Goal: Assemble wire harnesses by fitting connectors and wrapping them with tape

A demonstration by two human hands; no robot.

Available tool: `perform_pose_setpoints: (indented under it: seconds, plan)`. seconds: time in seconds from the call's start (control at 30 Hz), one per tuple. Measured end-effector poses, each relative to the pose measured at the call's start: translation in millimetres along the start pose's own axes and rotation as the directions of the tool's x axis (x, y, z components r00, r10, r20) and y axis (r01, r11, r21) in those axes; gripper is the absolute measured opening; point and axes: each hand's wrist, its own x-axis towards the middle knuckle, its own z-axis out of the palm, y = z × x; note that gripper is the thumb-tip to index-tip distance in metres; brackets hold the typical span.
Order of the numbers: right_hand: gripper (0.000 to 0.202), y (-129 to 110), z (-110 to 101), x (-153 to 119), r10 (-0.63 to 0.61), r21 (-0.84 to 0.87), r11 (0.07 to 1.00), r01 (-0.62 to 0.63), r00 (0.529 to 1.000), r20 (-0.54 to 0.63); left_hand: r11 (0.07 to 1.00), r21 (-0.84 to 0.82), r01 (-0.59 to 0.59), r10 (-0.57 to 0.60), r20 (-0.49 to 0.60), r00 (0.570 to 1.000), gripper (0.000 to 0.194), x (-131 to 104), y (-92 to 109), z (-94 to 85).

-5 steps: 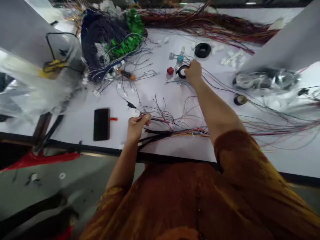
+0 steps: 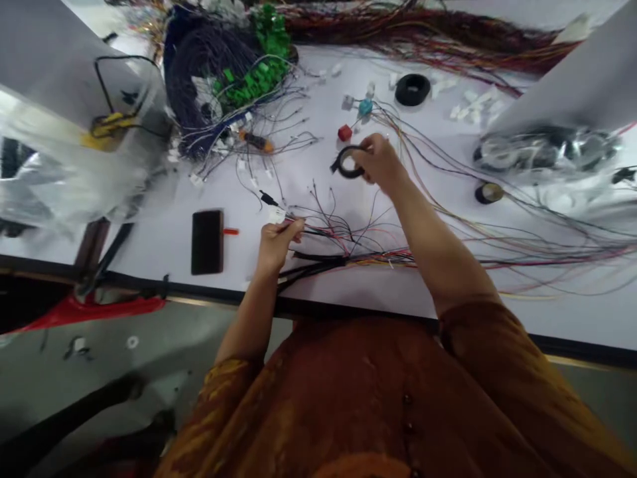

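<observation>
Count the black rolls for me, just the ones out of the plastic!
3: the held roll in the right hand, the far roll beyond that hand, and the small roll right of the forearm. More may be hidden among the clutter.

The desk (image 2: 159,245) has a white top and a dark front edge (image 2: 388,311). Pale panels (image 2: 572,79) rise at the left and the right of the desk. Below the desk, the grey floor (image 2: 104,352) lies in dimmer light.
</observation>
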Motion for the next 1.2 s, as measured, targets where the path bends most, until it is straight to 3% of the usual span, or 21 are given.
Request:
perform_pose_setpoints:
  seconds: [0.07, 0.17, 0.27, 0.43, 0.5, 0.57, 0.63, 0.7, 0.77, 0.8, 0.87, 0.9, 0.97, 1.03, 1.07, 1.13, 1.2]
  plan:
    - [0.007, -14, 17, -37, 0.077, 0.251, 0.961, -0.113, 0.986, 0.150, 1.000, -0.005, -0.024, 0.024, 0.004, 1.000, 0.033, 2, 1, -1.1]
    - [0.009, -31, 38, -77, 0.114, 0.503, 0.822, -0.269, 0.942, 0.316, 0.998, 0.001, -0.059, 0.059, 0.030, 0.998, 0.036, 3, 2, -3.9]
    - [0.011, -39, 49, -87, 0.149, 0.563, 0.755, -0.335, 0.925, 0.350, 0.996, -0.026, -0.090, 0.092, 0.064, 0.994, 0.034, 3, 4, -6.1]
    - [0.012, -40, 49, -88, 0.124, 0.549, 0.767, -0.332, 0.916, 0.381, 0.994, -0.045, -0.096, 0.099, 0.076, 0.992, 0.029, 3, 2, -5.8]
    - [0.011, -40, 51, -104, 0.063, 0.517, 0.821, -0.243, 0.938, 0.340, 0.994, -0.027, -0.106, 0.108, 0.061, 0.992, 0.027, 3, 1, -4.4]
    - [0.016, -37, 60, -131, -0.063, 0.444, 0.896, -0.033, 0.978, 0.199, 0.990, -0.009, -0.137, 0.138, 0.046, 0.989, 0.026, 3, 2, -2.4]
    - [0.032, -31, 75, -163, -0.232, 0.277, 0.938, 0.206, 0.971, 0.061, 0.987, 0.012, -0.159, 0.158, 0.047, 0.986, 0.026, 1, 7, 0.0]
    - [0.040, -23, 90, -188, -0.345, 0.104, 0.936, 0.335, 0.933, 0.098, 0.988, 0.040, -0.151, 0.148, 0.065, 0.987, 0.026, -4, 15, 2.4]
    - [0.025, -18, 95, -198, -0.403, 0.059, 0.915, 0.399, 0.898, 0.178, 0.988, 0.061, -0.139, 0.134, 0.071, 0.988, 0.027, -12, 24, 4.8]
    - [0.014, -17, 94, -196, -0.410, 0.077, 0.912, 0.403, 0.898, 0.156, 0.987, 0.069, -0.147, 0.142, 0.065, 0.988, 0.027, -16, 27, 6.1]
    - [0.008, -21, 85, -178, -0.331, 0.169, 0.932, 0.322, 0.943, 0.032, 0.974, 0.098, -0.205, 0.201, 0.047, 0.978, 0.028, -26, 30, 8.7]
    - [0.010, -24, 78, -164, -0.228, 0.241, 0.945, 0.221, 0.974, 0.004, 0.961, 0.119, -0.251, 0.248, 0.041, 0.968, 0.027, -30, 29, 10.0]
    - [0.014, -32, 65, -133, 0.019, 0.408, 0.910, -0.074, 0.990, 0.137, 0.924, 0.159, -0.347, 0.344, 0.042, 0.938, 0.025, -37, 25, 12.1]
    - [0.013, -36, 54, -107, 0.155, 0.491, 0.811, -0.319, 0.926, 0.345, 0.905, 0.176, -0.388, 0.387, 0.045, 0.921, 0.023, -41, 20, 12.8]
    - [0.013, -37, 50, -100, 0.190, 0.524, 0.764, -0.376, 0.908, 0.374, 0.906, 0.176, -0.385, 0.384, 0.041, 0.922, 0.022, -41, 18, 12.7]
    - [0.009, -32, 47, -103, 0.238, 0.604, 0.703, -0.375, 0.925, 0.297, 0.916, 0.172, -0.363, 0.366, 0.015, 0.931, 0.021, -41, 16, 11.8]
    - [0.013, -22, 49, -126, 0.224, 0.642, 0.717, -0.271, 0.962, 0.156, 0.922, 0.174, -0.345, 0.355, -0.026, 0.935, 0.022, -38, 16, 11.1]
